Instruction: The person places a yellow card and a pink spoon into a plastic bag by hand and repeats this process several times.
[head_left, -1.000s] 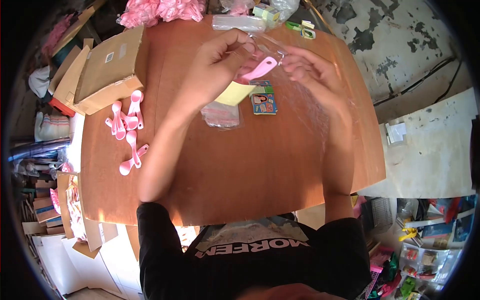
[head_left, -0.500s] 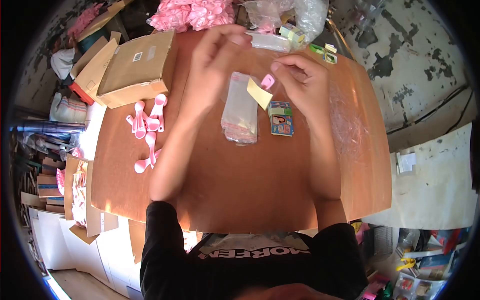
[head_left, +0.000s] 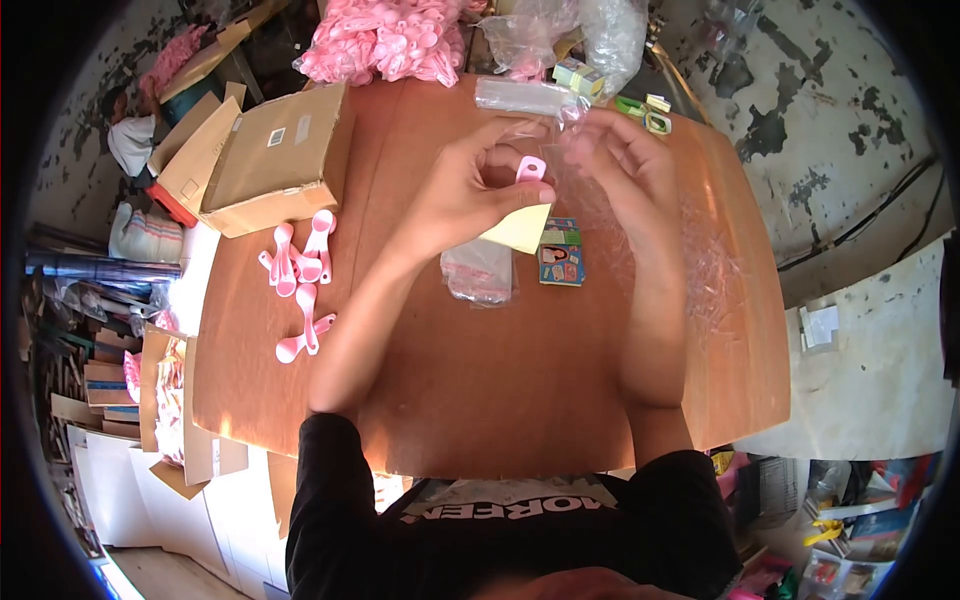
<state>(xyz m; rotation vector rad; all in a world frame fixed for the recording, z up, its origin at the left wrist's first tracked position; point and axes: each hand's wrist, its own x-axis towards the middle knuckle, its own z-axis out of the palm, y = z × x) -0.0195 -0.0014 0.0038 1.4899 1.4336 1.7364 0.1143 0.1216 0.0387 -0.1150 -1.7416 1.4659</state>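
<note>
Above the middle of the table, my left hand (head_left: 478, 185) pinches a pink spoon (head_left: 531, 169) whose handle end with a hole sticks up past the fingers. A pale yellow card (head_left: 521, 230) hangs below the same hand. Just to the right, my right hand (head_left: 625, 160) has its fingers closed on crinkled clear plastic (head_left: 574, 113). Beneath the left hand lies a stack of clear plastic bags (head_left: 478, 272), partly covered by it. A small stack of printed blue and green cards (head_left: 562, 262) rests beside the bags.
Several pink spoons (head_left: 305, 262) lie on the table (head_left: 450, 390) at left, near a cardboard box (head_left: 275, 150). Pink spoons in plastic (head_left: 385, 40) are heaped at the back. Clear plastic scraps (head_left: 700, 270) lie at right. A person (head_left: 132, 135) is at the far left.
My left hand has moved right and down and now holds the pink spoon and yellow card. My right hand has shifted slightly right, with clear plastic at its fingertips. The view has shifted slightly.
</note>
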